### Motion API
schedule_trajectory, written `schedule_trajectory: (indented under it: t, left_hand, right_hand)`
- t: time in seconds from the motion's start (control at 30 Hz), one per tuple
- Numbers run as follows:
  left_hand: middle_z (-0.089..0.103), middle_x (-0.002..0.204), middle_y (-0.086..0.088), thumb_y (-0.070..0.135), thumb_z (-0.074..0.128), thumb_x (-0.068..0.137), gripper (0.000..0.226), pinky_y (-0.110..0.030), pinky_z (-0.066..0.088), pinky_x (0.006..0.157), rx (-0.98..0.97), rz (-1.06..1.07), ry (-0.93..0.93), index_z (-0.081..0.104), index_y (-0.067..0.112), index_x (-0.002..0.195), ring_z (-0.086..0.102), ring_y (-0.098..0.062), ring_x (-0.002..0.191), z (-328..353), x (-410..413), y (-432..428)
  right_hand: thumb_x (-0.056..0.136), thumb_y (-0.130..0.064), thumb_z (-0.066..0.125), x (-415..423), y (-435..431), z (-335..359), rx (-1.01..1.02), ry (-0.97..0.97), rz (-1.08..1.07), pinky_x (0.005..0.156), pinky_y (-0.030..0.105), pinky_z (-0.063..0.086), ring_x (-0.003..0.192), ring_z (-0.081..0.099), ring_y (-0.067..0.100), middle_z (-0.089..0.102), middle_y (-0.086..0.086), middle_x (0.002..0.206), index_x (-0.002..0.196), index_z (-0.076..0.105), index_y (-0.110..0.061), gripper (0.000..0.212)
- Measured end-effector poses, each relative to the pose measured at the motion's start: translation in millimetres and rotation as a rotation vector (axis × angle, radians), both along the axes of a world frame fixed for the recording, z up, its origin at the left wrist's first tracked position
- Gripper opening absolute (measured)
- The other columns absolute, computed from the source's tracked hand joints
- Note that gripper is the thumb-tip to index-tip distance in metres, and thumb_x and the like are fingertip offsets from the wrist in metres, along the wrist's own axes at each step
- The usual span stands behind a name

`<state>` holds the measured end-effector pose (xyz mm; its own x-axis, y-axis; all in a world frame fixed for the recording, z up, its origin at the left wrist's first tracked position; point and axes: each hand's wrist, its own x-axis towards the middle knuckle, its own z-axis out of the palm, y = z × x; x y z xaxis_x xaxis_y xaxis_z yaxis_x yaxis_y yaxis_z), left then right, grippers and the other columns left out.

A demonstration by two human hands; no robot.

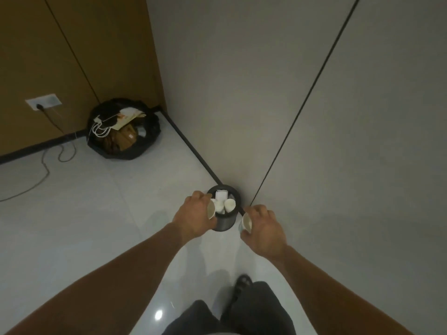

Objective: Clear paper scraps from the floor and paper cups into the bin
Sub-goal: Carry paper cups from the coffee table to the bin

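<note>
Now left hand point(193, 213) holds cup point(211, 209) at bin point(225, 224); right hand point(263, 228), second cup point(247, 223), beside.

The picture is dim and a little grey; the light seems to come from above; one small bright glare spot sits on the glossy floor point(96, 213) near the bottom edge; soft, pale shadows lie on the floor around the middle; the wide lens tilts the lines of the wall point(242, 93) outwards; fine details look soft, slightly blurred.
</note>
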<state>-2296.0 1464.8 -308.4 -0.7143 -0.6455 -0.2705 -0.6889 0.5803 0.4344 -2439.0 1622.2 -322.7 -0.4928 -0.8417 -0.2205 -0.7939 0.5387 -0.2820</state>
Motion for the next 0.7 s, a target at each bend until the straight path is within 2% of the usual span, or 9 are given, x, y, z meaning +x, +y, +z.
schedule_trajectory:
  t: [0.17, 0.4, 0.53, 0.7]
  left_hand:
    - [0.042, 0.134, -0.006, 0.04, 0.067, 0.078, 0.073, -0.035, 0.044, 0.095, 0.046, 0.025, -0.035, 0.038, 0.02, 0.141, 0.047, -0.026, 0.117, -33.2, -66.4, -63.0]
    - [0.043, 0.136, -0.005, 0.043, 0.07, 0.078, 0.076, -0.033, 0.044, 0.096, 0.17, 0.177, -0.094, 0.036, 0.018, 0.142, 0.046, -0.024, 0.119, -99.7, -146.3, -126.6]
    - [0.044, 0.134, -0.002, 0.04, 0.07, 0.077, 0.074, -0.028, 0.043, 0.091, 0.18, 0.251, -0.072, 0.036, 0.02, 0.14, 0.046, -0.021, 0.116, -162.5, -183.6, -159.2]
    - [0.049, 0.132, -0.002, 0.038, 0.074, 0.078, 0.068, -0.02, 0.036, 0.084, 0.168, 0.267, -0.026, 0.043, 0.018, 0.136, 0.05, -0.019, 0.114, -275.5, -217.3, -185.8]
  right_hand:
    - [0.087, -0.041, 0.061, -63.9, -70.2, -39.5, 0.033, -0.053, 0.036, 0.099, 0.03, 0.041, 0.126, 0.038, 0.023, 0.038, 0.002, 0.142, 0.144, 0.034, -0.027, 0.065]
    - [0.087, -0.045, 0.062, -156.3, -153.7, -109.3, 0.082, -0.123, 0.127, 0.102, 0.03, 0.041, 0.128, 0.042, 0.024, 0.043, 0.004, 0.142, 0.142, 0.039, -0.024, 0.064]
    - [0.089, -0.05, 0.057, -196.6, -193.7, -174.1, 0.109, -0.118, 0.171, 0.102, 0.023, 0.039, 0.129, 0.044, 0.019, 0.045, 0.001, 0.143, 0.142, 0.04, -0.024, 0.062]
    - [0.085, -0.043, 0.068, -216.4, -235.9, -279.1, 0.13, -0.167, 0.124, 0.091, 0.026, 0.05, 0.119, 0.052, 0.022, 0.049, 0.004, 0.137, 0.137, 0.044, -0.02, 0.061]
